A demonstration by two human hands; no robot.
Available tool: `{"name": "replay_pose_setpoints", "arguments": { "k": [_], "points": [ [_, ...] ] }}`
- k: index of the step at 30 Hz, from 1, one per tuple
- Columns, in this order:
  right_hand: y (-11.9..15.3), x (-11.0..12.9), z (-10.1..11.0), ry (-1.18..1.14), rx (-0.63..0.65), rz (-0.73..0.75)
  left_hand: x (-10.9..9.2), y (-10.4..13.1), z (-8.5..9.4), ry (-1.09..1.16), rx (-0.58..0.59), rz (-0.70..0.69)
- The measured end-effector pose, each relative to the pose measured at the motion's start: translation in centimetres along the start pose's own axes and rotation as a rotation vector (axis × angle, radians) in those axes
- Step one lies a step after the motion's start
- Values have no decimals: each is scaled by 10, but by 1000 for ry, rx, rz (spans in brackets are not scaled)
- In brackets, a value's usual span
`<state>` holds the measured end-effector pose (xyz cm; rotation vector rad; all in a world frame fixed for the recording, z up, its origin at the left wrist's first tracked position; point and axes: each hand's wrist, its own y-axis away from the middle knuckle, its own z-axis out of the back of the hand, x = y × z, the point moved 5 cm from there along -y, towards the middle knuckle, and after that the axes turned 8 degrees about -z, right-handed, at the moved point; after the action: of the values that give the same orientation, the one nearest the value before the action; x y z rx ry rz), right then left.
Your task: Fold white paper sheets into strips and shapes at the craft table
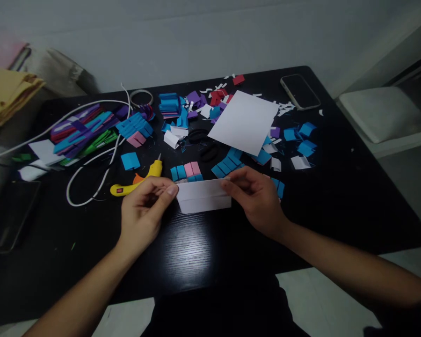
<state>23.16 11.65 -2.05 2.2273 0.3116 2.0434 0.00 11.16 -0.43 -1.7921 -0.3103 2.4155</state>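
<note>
Between my two hands is a folded white sheet of paper (204,196), with a crease running along its length. My left hand (143,208) pinches its left end between thumb and fingers. At the other end, my right hand (257,199) grips the upper right corner in the same way. Just beyond the paper lie folded blue and pink paper pieces (192,168) and a row of blue ones (228,162). A yellow glue gun (150,174) rests beside my left hand, partly hidden by it.
A flat white sheet (245,121) covers paper scraps and partly hides black scissors (207,150). A phone (300,91) lies at the back right. A white cable (69,187) loops across the left side near bundled coloured strips (80,131). A tape roll (141,97) sits at the back.
</note>
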Motion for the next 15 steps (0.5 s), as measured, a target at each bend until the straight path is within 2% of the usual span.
{"name": "replay_pose_setpoints", "arguments": {
  "k": [5, 9, 12, 15],
  "points": [
    [-2, -4, -1, -49, 8, -58, 1, 0, -9, 64, 92, 78],
    [-3, -4, -1, -86, 11, -97, 4, 0, -4, 11, 44, 92],
    [-3, -5, -3, -104, 60, -129, 6, 0, -2, 0, 0, 87],
    [-3, -5, -3, -71, 82, -134, 8, 0, -7, 78, 52, 138]
  ]
}}
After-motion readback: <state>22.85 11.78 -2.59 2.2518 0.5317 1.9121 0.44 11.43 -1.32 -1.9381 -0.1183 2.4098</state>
